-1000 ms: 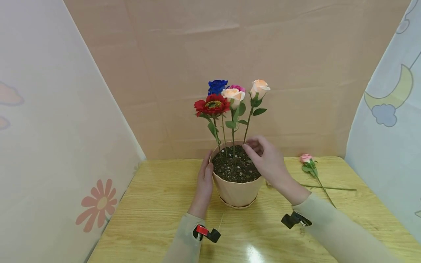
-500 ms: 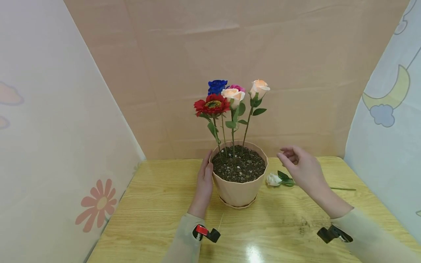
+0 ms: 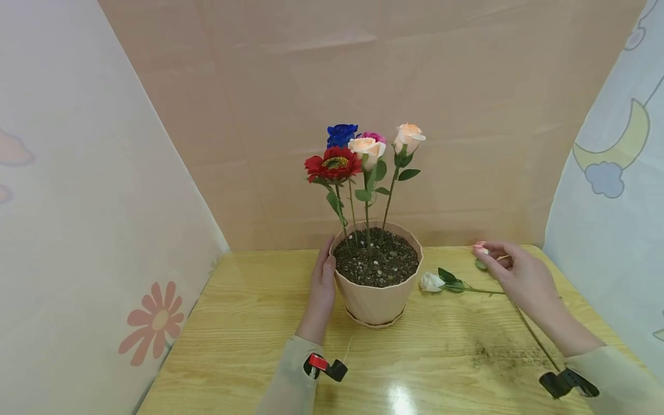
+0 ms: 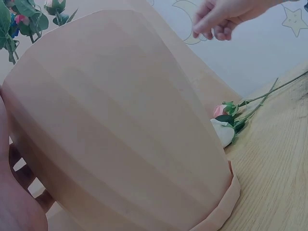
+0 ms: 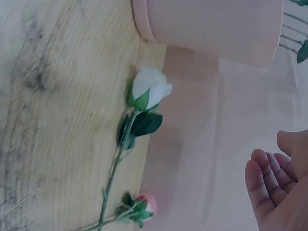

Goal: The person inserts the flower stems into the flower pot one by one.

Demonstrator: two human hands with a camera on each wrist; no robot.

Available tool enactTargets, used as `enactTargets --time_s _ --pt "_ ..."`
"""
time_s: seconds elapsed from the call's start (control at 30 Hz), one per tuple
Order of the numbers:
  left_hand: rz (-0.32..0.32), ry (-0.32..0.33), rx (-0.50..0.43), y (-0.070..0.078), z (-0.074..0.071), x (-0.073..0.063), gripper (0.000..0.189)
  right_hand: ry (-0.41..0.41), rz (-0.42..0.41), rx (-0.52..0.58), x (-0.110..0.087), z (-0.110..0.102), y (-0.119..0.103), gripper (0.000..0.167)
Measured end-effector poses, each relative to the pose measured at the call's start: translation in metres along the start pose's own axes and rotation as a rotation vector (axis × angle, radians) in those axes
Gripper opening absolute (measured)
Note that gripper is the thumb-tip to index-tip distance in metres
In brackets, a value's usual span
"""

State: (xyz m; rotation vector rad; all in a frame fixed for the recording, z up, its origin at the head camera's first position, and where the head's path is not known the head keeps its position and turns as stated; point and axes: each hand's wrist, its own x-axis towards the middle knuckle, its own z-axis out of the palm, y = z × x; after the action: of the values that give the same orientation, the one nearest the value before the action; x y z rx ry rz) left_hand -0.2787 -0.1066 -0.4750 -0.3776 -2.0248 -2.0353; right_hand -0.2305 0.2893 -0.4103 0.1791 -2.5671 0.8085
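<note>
A peach flower pot (image 3: 376, 302) full of dark soil (image 3: 386, 265) stands on its saucer in the head view. My left hand (image 3: 319, 300) rests along the pot's left side, its fingers spread against the wall. Upright in the soil are a red flower (image 3: 334, 164), a blue rose (image 3: 341, 137), a magenta bloom (image 3: 377, 138) and two peach roses (image 3: 410, 138). To the right, my right hand (image 3: 524, 279) overlaps a pink rose (image 3: 480, 248) in the head view. Both wrist views show that hand in the air, fingers loosely bent around nothing, above the pink rose (image 5: 145, 204).
Right of the pot lies a white rose (image 3: 432, 282), its stem crossing that of the pink rose. Dark soil crumbs (image 3: 498, 354) are scattered on the wooden table (image 3: 249, 346) at the front right. A tan backdrop (image 3: 280, 173) and pale printed side panels (image 3: 119, 230) enclose the table.
My right hand has left the right peach rose's stem at the pot and moved right to the pink rose. The white rose has come into view. My left hand has stayed on the pot.
</note>
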Motion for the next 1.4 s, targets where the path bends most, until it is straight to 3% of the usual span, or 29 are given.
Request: enactTargets --time_s 0.33,0.67,1.03,1.4 --pt "-0.006 0.0 -0.005 -0.001 -0.002 0.001 0.055 -0.143 0.039 -0.052 0.001 0.006 0.03 0.05" --pt "-0.014 0.001 -0.004 0.003 -0.001 0.002 0.055 -0.274 0.063 -0.058 0.0 0.012 0.052 0.043" --pt "0.016 0.001 -0.003 0.001 -0.001 0.003 0.056 -0.339 0.027 -0.084 -0.002 0.021 0.074 0.04" --pt "0.007 0.004 0.014 0.002 -0.001 0.001 0.055 -0.341 -0.001 -0.096 -0.008 0.028 0.084 0.038"
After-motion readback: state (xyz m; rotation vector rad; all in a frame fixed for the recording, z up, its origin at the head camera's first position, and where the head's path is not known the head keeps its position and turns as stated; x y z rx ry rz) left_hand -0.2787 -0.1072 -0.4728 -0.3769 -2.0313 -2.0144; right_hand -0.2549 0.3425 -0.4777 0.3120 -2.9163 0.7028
